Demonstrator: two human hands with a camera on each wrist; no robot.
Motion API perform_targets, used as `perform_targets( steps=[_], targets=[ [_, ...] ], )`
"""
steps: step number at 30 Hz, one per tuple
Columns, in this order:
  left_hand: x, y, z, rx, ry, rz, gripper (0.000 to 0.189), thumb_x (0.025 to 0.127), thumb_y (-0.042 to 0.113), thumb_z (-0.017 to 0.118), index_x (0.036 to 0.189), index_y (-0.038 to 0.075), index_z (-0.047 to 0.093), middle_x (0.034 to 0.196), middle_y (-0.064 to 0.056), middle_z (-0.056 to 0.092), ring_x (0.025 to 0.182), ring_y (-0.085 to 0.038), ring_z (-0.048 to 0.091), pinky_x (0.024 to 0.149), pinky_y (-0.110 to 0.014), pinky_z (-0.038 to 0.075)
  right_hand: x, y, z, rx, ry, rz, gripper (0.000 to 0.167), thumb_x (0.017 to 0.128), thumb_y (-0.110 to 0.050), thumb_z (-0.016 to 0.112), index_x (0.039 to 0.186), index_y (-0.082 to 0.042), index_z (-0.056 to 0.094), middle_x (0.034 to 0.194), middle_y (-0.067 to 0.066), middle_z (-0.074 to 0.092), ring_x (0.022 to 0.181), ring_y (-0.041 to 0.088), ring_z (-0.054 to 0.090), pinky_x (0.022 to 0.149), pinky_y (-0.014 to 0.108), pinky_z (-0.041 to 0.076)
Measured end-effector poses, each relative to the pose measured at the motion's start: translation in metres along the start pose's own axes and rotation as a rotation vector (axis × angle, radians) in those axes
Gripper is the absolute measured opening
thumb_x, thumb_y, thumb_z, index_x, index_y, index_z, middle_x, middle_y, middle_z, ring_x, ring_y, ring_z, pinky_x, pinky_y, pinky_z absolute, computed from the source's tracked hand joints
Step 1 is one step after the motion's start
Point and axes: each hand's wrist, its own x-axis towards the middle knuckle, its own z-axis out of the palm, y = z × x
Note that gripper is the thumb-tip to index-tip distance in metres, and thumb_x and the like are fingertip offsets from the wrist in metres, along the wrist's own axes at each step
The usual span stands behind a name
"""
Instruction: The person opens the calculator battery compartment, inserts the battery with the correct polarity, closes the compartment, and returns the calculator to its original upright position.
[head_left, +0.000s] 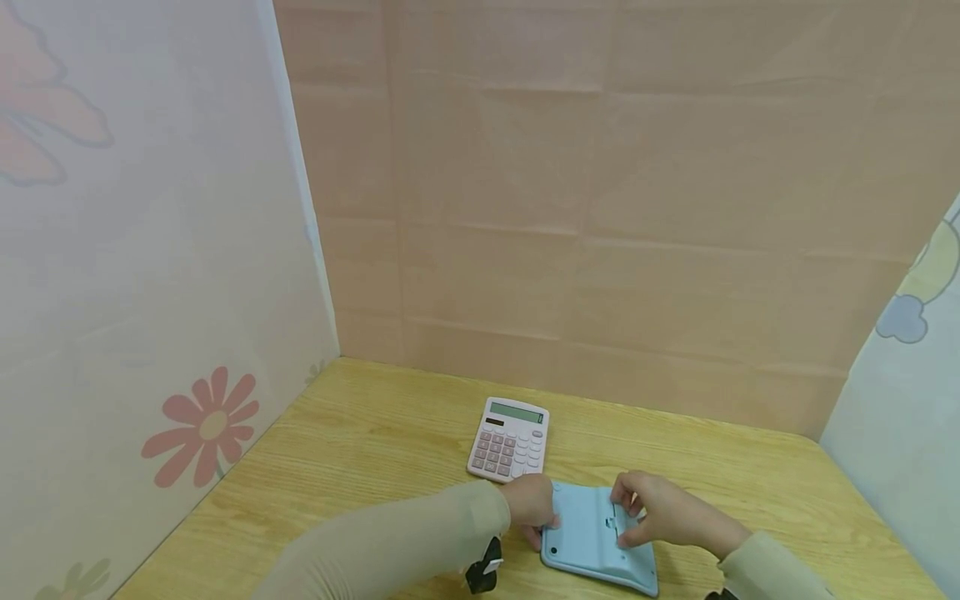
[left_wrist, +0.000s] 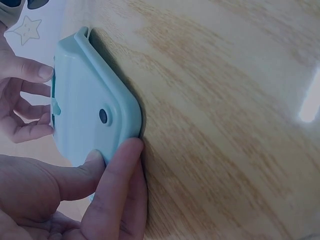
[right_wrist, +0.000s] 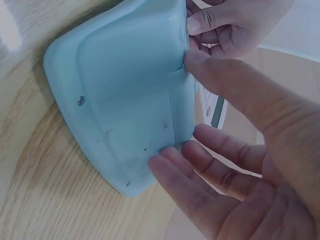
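Note:
A light blue calculator (head_left: 581, 533) lies face down on the table, its smooth back up and dark round foot (left_wrist: 103, 116) showing near one corner. My left hand (head_left: 531, 504) pinches its left edge, thumb on the back and fingers at the side. On the right part of the back sits a battery cover (right_wrist: 181, 107), with a dark teal gap along its edge. My right hand (head_left: 660, 512) holds this cover between the thumb at one end and the fingertips at the other. Just beyond my left hand lies a pink calculator (head_left: 510, 440), keys up.
The wood-grain table (head_left: 390, 433) runs back to a tan sheet (head_left: 600, 208) hung behind it. A pale wall covering with a red flower (head_left: 212, 425) stands on the left, and another patterned covering (head_left: 915, 400) on the right.

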Motion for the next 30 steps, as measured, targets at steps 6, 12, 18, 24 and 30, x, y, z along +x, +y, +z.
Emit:
perform_targets(
  steps=[6,12,18,24,30],
  targets=[
    [0.000,0.000,0.000,0.007,-0.001,0.003,0.025,0.088,0.016,0.071,0.075,0.000,0.058,0.063,-0.007,0.058,0.054,-0.015,0.055,0.058,-0.021,0.045,0.000,-0.001,0.000,-0.008,-0.005,0.009,0.042,0.071,-0.024,0.086,0.096,-0.006,0.057,0.089,0.001,0.056,0.078,0.005,0.053,0.063,0.024,0.050],
    [-0.001,0.000,0.000,0.003,-0.006,0.007,0.024,0.088,0.015,0.072,0.074,0.001,0.059,0.063,-0.006,0.057,0.055,-0.014,0.054,0.057,-0.021,0.045,0.001,-0.002,0.000,-0.005,-0.011,0.020,0.042,0.072,-0.023,0.086,0.096,-0.005,0.057,0.089,0.002,0.056,0.078,0.006,0.053,0.064,0.025,0.051],
    [-0.001,0.000,0.000,0.009,-0.007,0.009,0.024,0.088,0.015,0.072,0.073,0.002,0.058,0.062,-0.005,0.056,0.054,-0.014,0.052,0.055,-0.021,0.043,0.003,0.000,-0.003,0.043,-0.020,0.060,0.034,0.082,-0.025,0.079,0.096,-0.003,0.057,0.089,0.004,0.057,0.077,0.005,0.053,0.063,0.023,0.050],
    [0.001,0.000,0.000,-0.004,-0.005,0.011,0.025,0.088,0.015,0.072,0.073,0.002,0.057,0.062,-0.006,0.058,0.053,-0.015,0.055,0.055,-0.021,0.043,0.009,0.000,-0.007,0.052,-0.016,0.095,0.027,0.083,-0.018,0.076,0.092,-0.003,0.055,0.085,0.003,0.056,0.074,0.005,0.048,0.060,0.022,0.042],
    [0.002,-0.001,0.000,-0.005,-0.013,0.011,0.024,0.088,0.015,0.072,0.074,0.001,0.059,0.062,-0.006,0.058,0.054,-0.015,0.054,0.056,-0.022,0.045,0.016,-0.003,-0.010,0.061,-0.060,0.177,0.031,0.080,-0.014,0.078,0.091,-0.004,0.052,0.076,0.003,0.050,0.067,0.012,0.043,0.054,0.024,0.035]
  ],
)
